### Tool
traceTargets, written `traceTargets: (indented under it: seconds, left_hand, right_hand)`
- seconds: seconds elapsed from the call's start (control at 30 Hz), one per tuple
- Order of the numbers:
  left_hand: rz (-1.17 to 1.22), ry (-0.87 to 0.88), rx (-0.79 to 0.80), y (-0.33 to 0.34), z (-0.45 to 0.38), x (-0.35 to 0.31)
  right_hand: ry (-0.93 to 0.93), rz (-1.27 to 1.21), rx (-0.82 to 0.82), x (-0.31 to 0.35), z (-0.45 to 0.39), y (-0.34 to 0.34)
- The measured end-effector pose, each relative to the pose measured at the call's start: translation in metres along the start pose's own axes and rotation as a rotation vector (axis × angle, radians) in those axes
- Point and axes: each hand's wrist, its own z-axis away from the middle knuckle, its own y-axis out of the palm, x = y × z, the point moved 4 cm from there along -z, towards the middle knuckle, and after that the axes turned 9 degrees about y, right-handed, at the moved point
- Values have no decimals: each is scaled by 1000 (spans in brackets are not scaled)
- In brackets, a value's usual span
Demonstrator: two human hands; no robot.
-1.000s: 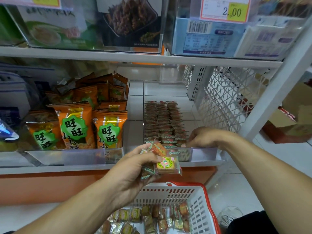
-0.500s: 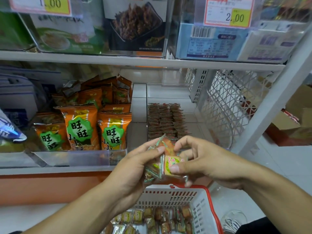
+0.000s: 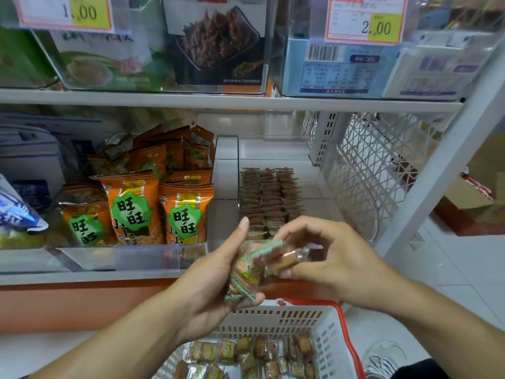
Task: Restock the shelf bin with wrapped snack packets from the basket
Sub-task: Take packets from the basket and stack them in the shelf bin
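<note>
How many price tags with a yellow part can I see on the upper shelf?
2. One price tag is at the top left, reading 1.00. The other price tag is at the top right, reading 2.00. Others may be outside the picture.

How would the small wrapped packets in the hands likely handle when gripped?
The packets look light: the left hand holds several at once. Their glossy film probably slides easily. The right hand pinches one, which keeps a blocky shape, so likely fairly stiff.

White metal shelves [image 3: 232, 101] with an orange base [image 3: 82, 305] stand on a pale tiled floor [image 3: 448, 272]; cardboard boxes [image 3: 481, 187] sit right.
</note>
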Motion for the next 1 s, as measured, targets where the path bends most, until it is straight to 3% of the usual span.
traceTargets:
  seconds: [0.17,0.27,0.37,0.47,0.53,0.67,0.8,1.0]
  left_hand:
    - [-6,-100,160,3,3,-4]
    - [16,-107,185,3,3,-4]
    - [29,-75,56,-2,0,0]
    - [19,13,-53,-8,-5,-3]
    - [-22,96,-95,-12,-7,-5]
    - [-153,174,-106,-14,-9,-2]
    - [-247,153,36,-8,-9,1]
    - [-268,123,75,-7,-10,6]
  right_hand:
    - [-396,384,-174,10,10,1]
    - [-449,514,-201,10,9,-1]
    - [-431,541,-197,8,7,-9]
    - [-294,466,-272,4,4,-25]
    - [-111,260,-266,-2,0,-34]
    - [130,-131,41,-9,-1,-21]
    - [317,-213,131,-16,1,-3]
    - [452,-173,184,-20,6,-2]
